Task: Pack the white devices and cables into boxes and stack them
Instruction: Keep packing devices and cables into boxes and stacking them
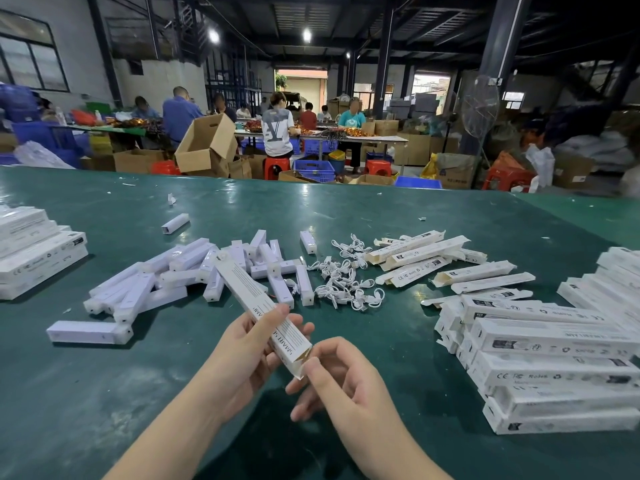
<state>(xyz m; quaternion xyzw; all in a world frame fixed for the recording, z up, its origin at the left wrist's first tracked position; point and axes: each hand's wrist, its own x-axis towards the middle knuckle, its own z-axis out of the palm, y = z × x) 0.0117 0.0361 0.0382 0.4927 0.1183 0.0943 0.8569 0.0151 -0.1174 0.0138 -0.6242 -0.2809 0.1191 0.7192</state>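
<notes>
Dim warehouse hall with dark steel beams [398, 46], ceiling lamps [307, 35], grey walls [83, 57], barred windows [31, 60].

A packing floor inside a big warehouse.
Dark steel roof beams [346, 46] overhead, workers on red stools [276, 167] at long tables, cardboard cartons [204, 143] and blue crates [315, 168] everywhere, beyond this green packing table [104, 393].

Glossy dark-green worktable [104, 393] fills foreground, small white paper scraps [171, 199] scattered near far edge. Beyond it, open brown cardboard carton [204, 145] tilted on other cartons. Red plastic stools [275, 167] and blue plastic crates [313, 169] on floor. Seated workers [277, 133] at long tables. Round pedestal fan [479, 110] beside dark steel column [498, 46]. Ceiling lamps [307, 35] lit.
</notes>
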